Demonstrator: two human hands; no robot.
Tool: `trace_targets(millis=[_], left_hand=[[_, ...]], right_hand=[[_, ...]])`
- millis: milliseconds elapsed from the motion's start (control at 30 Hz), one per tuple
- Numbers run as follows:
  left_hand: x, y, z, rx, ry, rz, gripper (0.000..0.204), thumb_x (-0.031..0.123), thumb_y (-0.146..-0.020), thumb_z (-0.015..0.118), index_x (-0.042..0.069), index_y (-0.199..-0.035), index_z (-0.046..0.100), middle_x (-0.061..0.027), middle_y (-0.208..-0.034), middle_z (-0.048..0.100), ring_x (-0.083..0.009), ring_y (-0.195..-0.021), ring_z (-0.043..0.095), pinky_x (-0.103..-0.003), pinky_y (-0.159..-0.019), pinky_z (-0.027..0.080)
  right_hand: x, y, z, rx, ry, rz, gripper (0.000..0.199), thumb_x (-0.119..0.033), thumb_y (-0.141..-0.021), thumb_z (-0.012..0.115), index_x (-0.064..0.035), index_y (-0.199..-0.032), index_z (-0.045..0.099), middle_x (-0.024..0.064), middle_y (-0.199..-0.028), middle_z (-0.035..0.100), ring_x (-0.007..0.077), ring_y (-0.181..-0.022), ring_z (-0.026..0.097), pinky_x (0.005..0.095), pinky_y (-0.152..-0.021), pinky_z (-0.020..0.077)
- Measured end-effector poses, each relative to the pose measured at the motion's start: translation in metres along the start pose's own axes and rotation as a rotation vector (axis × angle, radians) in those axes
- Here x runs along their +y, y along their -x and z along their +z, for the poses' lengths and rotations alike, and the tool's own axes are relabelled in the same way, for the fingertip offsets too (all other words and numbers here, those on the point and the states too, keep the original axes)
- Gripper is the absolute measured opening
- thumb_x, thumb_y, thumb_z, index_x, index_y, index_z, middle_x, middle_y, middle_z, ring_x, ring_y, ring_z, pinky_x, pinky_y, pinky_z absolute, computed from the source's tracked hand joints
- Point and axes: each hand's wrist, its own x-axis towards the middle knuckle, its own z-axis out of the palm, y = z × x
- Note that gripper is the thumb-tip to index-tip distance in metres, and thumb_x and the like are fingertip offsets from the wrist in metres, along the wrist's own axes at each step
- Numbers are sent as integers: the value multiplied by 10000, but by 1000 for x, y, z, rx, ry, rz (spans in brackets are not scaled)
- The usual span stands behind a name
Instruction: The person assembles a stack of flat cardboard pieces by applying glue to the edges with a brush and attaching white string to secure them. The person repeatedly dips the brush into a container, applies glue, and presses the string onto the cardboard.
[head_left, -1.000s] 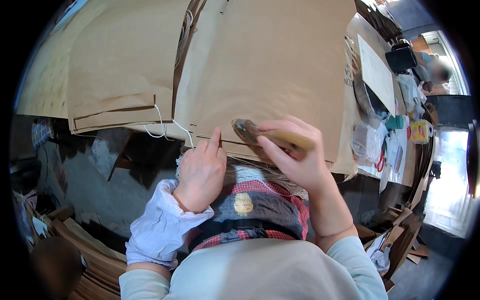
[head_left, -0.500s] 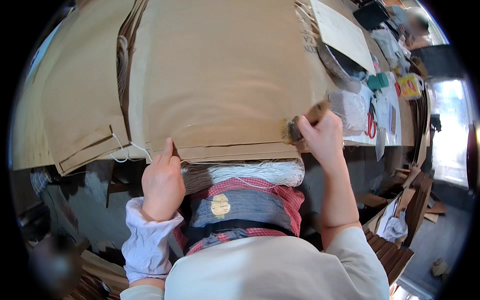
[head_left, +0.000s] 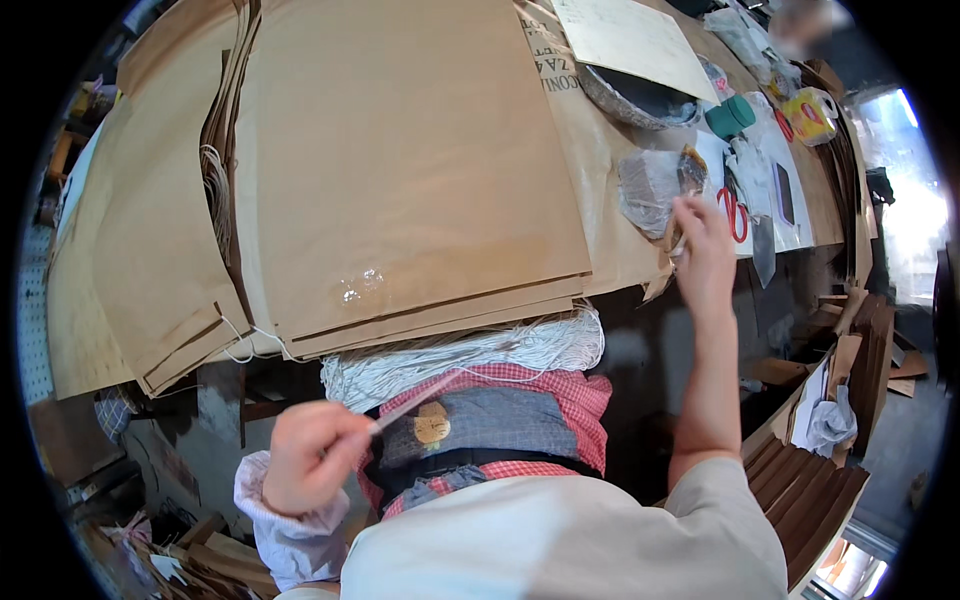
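A stack of brown paper sheets [head_left: 400, 170] lies on the table in front of me, with a wet shiny patch [head_left: 360, 288] near its front edge. Below that edge, a bundle of white strings [head_left: 470, 355] rests against my checked apron. My left hand [head_left: 308, 458] is down by my waist and pinches one thin string [head_left: 420, 398] that runs up toward the bundle. My right hand [head_left: 703, 248] is raised at the right end of the stack, closed on a brush handle. The brush's dark head [head_left: 690, 165] sits at a crumpled clear plastic bag [head_left: 650, 185].
Right of the stack are red scissors [head_left: 735, 212], a green roll [head_left: 730, 115], a yellow container [head_left: 810, 112] and a dark bowl [head_left: 630, 95] under a pale sheet [head_left: 630, 40]. More folded paper with string handles [head_left: 215, 200] lies left. Cardboard stacks [head_left: 810, 480] stand lower right.
My right hand carried the brush off the stack's front edge, out right to the plastic bag. My left hand left the paper, dropped to my waist and took hold of a string.
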Motion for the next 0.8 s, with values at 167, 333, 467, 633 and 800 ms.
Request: trace_targets(millis=[167,333,467,633,800], left_hand=[[34,-9,-1,59,211,225,95,19,-732,633,-17,-815,659,-85,-581,561,-209,-474,511,-297,-440,375],[40,15,-33,415,-461,23,121,-76,-691,626,-10,-789,650,-82,-598,532,-172,-500,474,-265,-471,337],[-7,-15,-35,417,-439,21,75,-25,-758,656,-23,-832,643,-79,-629,515,-174,-543,471,-276,-496,348],[-102,-49,-19,401,-187,-161,70,29,-778,673,-20,-829,673,-94,-694,619,-164,-641,581,-265,-589,448],[-111,-54,0,510,-362,-214,95,30,-733,695,6,-818,659,-92,-782,603,-225,-734,593,-304,-656,460]], right_hand=[[-165,57,-5,-634,-1404,13,279,0,-814,602,-25,-1090,631,123,-956,630,279,-909,594,344,-762,486],[-125,49,-27,-553,-1263,-73,163,-14,-768,653,-20,-923,703,90,-793,632,222,-743,605,308,-661,486],[-76,2,-46,-393,-964,132,123,-8,-777,655,-22,-885,712,51,-733,631,128,-675,584,255,-599,449],[-71,-18,34,-575,-896,414,84,-72,-769,667,4,-805,661,62,-712,604,137,-637,569,248,-602,462],[-66,6,69,-326,-917,346,73,-8,-743,666,-11,-785,606,9,-688,539,98,-593,532,238,-540,435]])
